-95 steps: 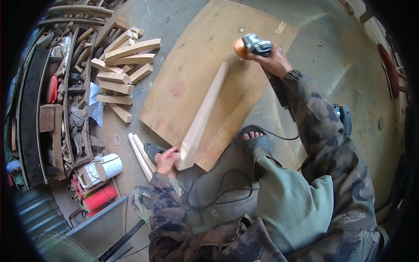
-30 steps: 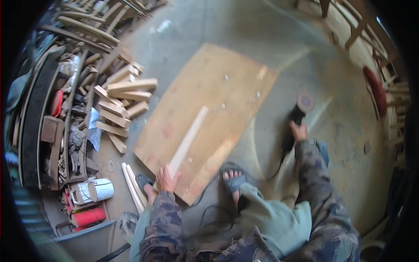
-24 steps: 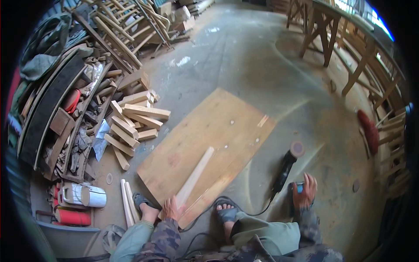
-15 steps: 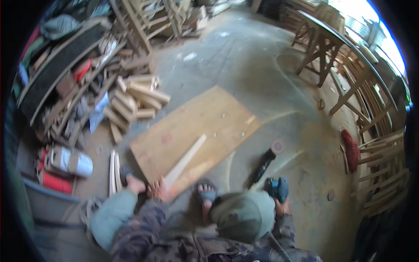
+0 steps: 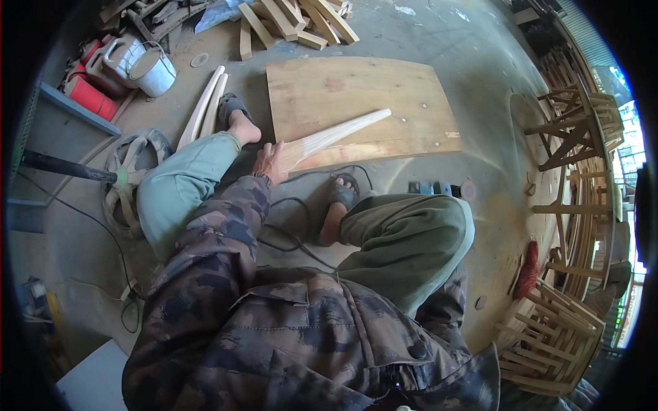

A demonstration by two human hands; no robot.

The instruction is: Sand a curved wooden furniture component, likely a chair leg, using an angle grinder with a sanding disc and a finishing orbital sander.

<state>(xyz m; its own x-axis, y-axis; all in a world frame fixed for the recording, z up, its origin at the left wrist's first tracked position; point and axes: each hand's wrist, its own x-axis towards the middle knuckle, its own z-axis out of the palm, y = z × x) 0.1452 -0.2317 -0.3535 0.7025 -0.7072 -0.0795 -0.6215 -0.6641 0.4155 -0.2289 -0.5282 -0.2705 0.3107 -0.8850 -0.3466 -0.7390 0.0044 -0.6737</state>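
My left hand (image 5: pixel 269 164) is closed on the thick end of a pale, tapered wooden leg (image 5: pixel 336 134). The leg lies aslant on a plywood board (image 5: pixel 356 85), its thin end pointing right. My right sleeve (image 5: pixel 444 312) goes down behind my raised right knee, and the hand itself is hidden. Just past that knee, a blue power tool (image 5: pixel 426 187) shows in part beside a round sanding disc (image 5: pixel 468 190). Two more tapered wooden legs (image 5: pixel 204 109) lie on the floor by my left foot.
Cut wood blocks (image 5: pixel 291 24) are heaped beyond the board. At left stand a white bucket (image 5: pixel 153 72), a red container (image 5: pixel 90 97) and a wheel-like base (image 5: pixel 130 181). A black cable (image 5: pixel 295 240) runs between my feet. Slatted wooden frames (image 5: pixel 548 335) stand at right.
The view has shifted, bringing more of my jacket into sight. My right hand, seen on the blue power tool before, is now behind the knee. My left hand still holds the leg.
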